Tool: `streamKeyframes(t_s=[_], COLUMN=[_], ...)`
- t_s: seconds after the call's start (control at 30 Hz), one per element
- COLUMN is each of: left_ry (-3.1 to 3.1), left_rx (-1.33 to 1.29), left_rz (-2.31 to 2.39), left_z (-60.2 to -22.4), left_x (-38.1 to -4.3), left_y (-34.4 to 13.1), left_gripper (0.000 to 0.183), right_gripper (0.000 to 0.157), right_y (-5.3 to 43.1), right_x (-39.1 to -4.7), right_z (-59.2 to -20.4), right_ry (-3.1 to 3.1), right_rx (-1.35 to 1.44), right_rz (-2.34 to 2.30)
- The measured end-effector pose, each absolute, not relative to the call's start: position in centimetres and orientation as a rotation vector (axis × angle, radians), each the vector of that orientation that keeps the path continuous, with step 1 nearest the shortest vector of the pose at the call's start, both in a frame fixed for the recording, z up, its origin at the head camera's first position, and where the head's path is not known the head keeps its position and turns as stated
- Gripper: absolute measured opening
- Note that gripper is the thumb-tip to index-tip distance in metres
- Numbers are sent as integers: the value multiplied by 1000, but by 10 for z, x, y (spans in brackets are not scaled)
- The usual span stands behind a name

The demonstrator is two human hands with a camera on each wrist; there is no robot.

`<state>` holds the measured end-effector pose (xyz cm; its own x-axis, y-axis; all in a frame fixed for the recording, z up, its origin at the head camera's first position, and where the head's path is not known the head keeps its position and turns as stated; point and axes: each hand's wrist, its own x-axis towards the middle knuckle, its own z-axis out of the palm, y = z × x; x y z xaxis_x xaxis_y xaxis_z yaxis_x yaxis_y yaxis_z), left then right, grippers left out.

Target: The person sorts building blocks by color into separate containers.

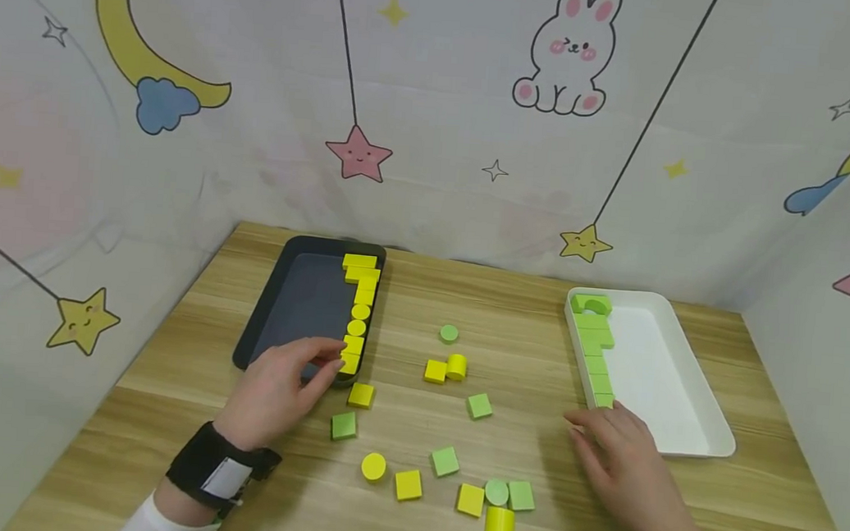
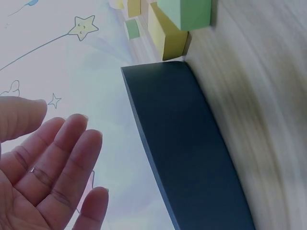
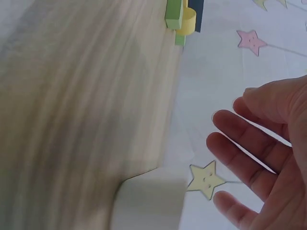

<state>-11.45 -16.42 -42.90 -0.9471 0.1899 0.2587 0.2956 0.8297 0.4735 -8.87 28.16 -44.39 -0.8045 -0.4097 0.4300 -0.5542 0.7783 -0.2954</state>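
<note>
In the head view my left hand (image 1: 268, 394) hovers over the near right corner of a black tray (image 1: 300, 298). Its relaxed fingers are at the lowest of a column of yellow blocks (image 1: 360, 312) along the tray's right side. The left wrist view shows that hand's fingers (image 2: 72, 158) loosely extended and holding nothing, beside the dark tray wall. My right hand (image 1: 621, 468) is at the near left corner of a white tray (image 1: 672, 373), where green blocks (image 1: 596, 365) line the left side. Nothing is between its slightly bent fingers (image 3: 244, 153) in the right wrist view.
Between the trays, loose blocks lie scattered on the wooden table (image 1: 518, 305). Among them are a yellow square block (image 1: 361, 395), a green square block (image 1: 343, 426), a yellow round block (image 1: 374, 467) and a green round block (image 1: 449, 334). A patterned curtain (image 1: 444, 94) stands behind.
</note>
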Motion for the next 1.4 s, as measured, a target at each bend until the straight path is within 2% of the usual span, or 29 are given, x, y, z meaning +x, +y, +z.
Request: streamKeyframes(t_s=[0.17, 0.33, 0.57, 0.8, 1.0, 1.2, 1.4], left_ry=[-2807, -2808, -2798, -2811, -2822, -2857, -2872], left_rx=[-386, -369, -365, -364, -343, -317, -314], left_rz=[-781, -792, -798, -790, -789, -796, -791], left_z=[-430, -431, -430, -426, -425, -427, -429], left_x=[-117, -116, -115, -117, -117, -116, -113], left_y=[-164, -164, -167, -165, -164, -163, -165], left_gripper=[29, 29, 30, 30, 28, 29, 30], right_gripper=[36, 46, 35, 41, 41, 38, 34], right_y=[252, 208, 188, 232, 306, 358, 373], right_x=[-107, -126, -128, -129, -171, -214, -230], right_z=[-437, -449, -463, -432, -402, -410, -428], right_ry=[-2733, -2903, -2925, -2907, -2934, -3149, -3219], right_rx=[842, 1022, 1150, 1001, 721, 588, 656], right_rz=[513, 459, 423, 534, 457, 382, 324])
